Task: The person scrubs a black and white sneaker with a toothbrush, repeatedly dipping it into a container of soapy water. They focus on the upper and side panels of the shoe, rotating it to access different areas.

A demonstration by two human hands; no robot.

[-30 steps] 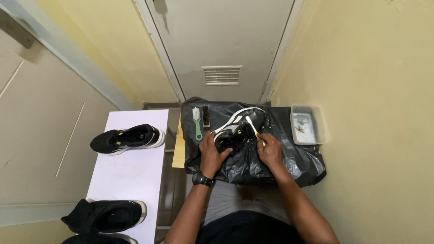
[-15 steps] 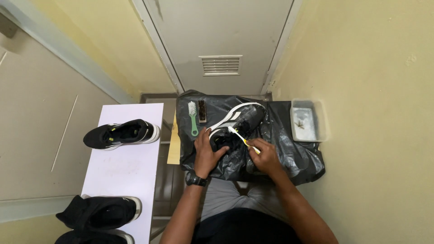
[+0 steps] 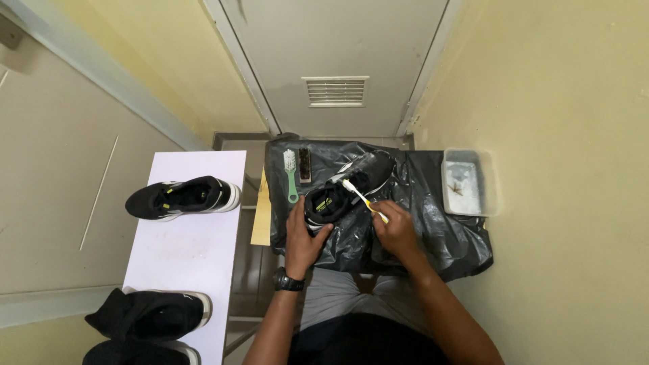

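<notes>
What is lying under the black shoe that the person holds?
Under the black shoe a crumpled black plastic sheet is spread, and the left hand steadies the shoe's heel. What supports the sheet is covered and cannot be seen.

Narrow space, yellow walls (image 3: 561, 88) both sides. Grey door (image 3: 338, 47) ahead with a louvred vent (image 3: 335, 91) low in it, pale frame. Beige panel (image 3: 47, 176) at left with a grey-blue strip across it. Even, soft light, no hard shadows.
</notes>
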